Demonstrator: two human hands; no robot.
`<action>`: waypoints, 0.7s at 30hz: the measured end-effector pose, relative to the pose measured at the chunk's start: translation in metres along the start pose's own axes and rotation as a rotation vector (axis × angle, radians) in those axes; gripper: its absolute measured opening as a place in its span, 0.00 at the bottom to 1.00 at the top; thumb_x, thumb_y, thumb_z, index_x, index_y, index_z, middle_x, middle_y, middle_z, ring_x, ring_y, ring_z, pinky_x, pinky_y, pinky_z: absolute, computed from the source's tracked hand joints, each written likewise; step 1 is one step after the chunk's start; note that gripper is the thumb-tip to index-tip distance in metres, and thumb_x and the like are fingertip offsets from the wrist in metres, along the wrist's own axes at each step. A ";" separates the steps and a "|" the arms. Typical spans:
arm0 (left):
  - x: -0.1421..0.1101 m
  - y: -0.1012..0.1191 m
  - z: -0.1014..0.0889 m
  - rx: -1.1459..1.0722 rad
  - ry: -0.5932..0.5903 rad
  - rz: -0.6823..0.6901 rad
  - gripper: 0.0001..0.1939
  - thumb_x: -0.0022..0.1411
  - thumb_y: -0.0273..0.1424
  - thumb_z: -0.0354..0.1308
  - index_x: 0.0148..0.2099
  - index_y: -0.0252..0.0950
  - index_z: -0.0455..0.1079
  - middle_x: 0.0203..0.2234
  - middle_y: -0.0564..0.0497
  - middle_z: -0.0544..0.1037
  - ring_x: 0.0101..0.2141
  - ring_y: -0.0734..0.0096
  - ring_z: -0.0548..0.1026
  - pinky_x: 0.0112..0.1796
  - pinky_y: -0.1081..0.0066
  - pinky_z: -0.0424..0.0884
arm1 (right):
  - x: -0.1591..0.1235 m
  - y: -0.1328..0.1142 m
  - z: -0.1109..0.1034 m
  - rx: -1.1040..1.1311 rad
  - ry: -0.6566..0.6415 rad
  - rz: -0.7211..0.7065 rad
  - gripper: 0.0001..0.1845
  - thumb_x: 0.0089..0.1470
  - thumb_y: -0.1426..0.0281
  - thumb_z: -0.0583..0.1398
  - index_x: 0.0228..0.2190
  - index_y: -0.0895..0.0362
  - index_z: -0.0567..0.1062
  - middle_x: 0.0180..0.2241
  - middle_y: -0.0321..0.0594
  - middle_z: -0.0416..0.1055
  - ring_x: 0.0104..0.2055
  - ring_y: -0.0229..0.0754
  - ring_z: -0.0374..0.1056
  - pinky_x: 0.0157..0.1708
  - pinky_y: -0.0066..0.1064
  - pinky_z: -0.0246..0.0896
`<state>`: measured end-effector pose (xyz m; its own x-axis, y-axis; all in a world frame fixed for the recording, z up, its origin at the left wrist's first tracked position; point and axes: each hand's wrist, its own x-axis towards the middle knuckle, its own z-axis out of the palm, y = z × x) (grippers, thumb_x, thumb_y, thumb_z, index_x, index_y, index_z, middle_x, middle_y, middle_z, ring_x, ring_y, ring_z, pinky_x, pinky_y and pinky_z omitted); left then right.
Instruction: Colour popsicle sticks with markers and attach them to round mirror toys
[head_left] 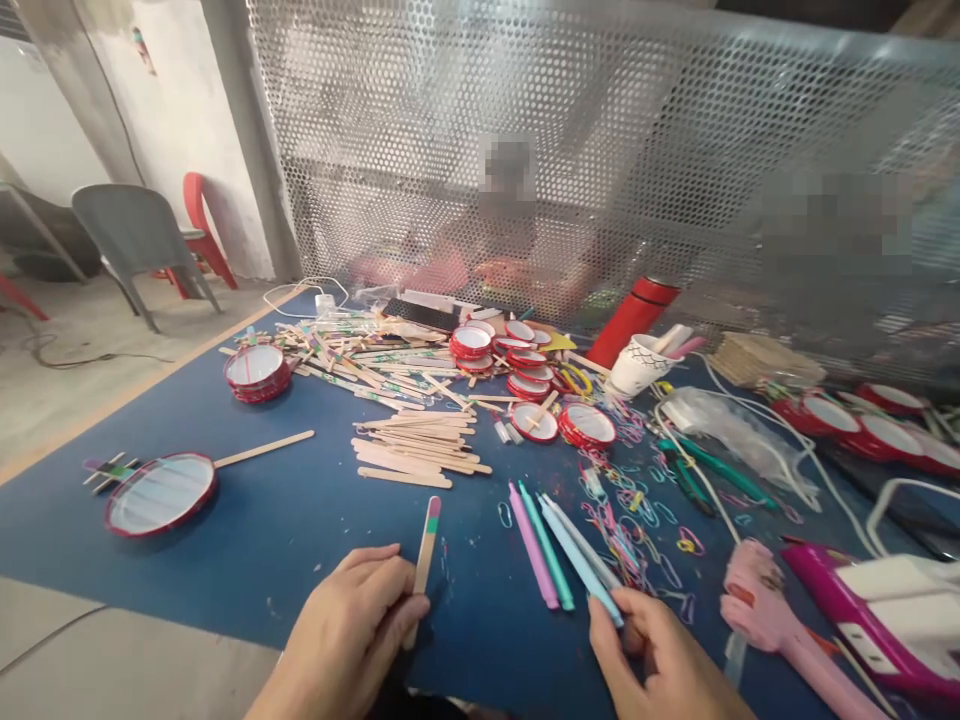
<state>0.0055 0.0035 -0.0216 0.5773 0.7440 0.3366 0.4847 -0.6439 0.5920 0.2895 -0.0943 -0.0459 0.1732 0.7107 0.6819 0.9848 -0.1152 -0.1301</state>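
My left hand (pixel 360 625) is closed on a wooden craft stick (pixel 424 553) whose upper end is coloured purple and green. My right hand (pixel 649 650) pinches the near end of a light blue marker (pixel 576 553). A greyish marker (pixel 592 545) lies close alongside it, partly behind my fingers. Just to the left rest a purple marker (pixel 534 550) and a teal marker (pixel 551 555) on the blue tabletop (pixel 300 520). Beyond my left hand is a loose pile of plain craft sticks (pixel 420 445).
A red-rimmed banjo-like piece (pixel 161 495) lies at left, with stacked red-rimmed discs (pixel 257 372) behind it. Loose rubber bands (pixel 626 530), green-handled pliers (pixel 690 475), a pink glue gun (pixel 772 610) and a magenta power strip (pixel 840 590) occupy the right. A red bottle (pixel 630 325) leans beside a paper cup (pixel 637 367).
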 end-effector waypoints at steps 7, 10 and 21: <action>0.001 -0.002 0.001 0.061 0.033 0.028 0.15 0.75 0.31 0.47 0.32 0.42 0.61 0.24 0.58 0.77 0.31 0.70 0.81 0.45 0.71 0.76 | -0.001 -0.015 0.001 -0.030 0.135 0.066 0.22 0.70 0.55 0.54 0.33 0.56 0.78 0.18 0.32 0.74 0.17 0.37 0.71 0.20 0.29 0.59; -0.001 -0.005 0.003 0.069 0.063 0.017 0.16 0.76 0.33 0.48 0.32 0.42 0.61 0.25 0.57 0.77 0.33 0.69 0.81 0.42 0.73 0.75 | 0.001 -0.014 0.002 -0.010 0.153 0.027 0.21 0.71 0.56 0.54 0.33 0.56 0.77 0.17 0.30 0.72 0.16 0.36 0.70 0.20 0.29 0.59; -0.002 -0.009 0.008 0.095 0.097 -0.007 0.16 0.75 0.35 0.50 0.31 0.43 0.64 0.26 0.58 0.79 0.31 0.70 0.80 0.35 0.76 0.73 | -0.006 -0.018 0.006 0.042 0.173 0.141 0.24 0.72 0.54 0.52 0.35 0.57 0.78 0.21 0.36 0.76 0.20 0.39 0.73 0.25 0.30 0.60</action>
<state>0.0048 0.0066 -0.0334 0.5094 0.7593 0.4049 0.5509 -0.6493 0.5244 0.2704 -0.0924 -0.0516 0.3125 0.5595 0.7677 0.9498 -0.1731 -0.2605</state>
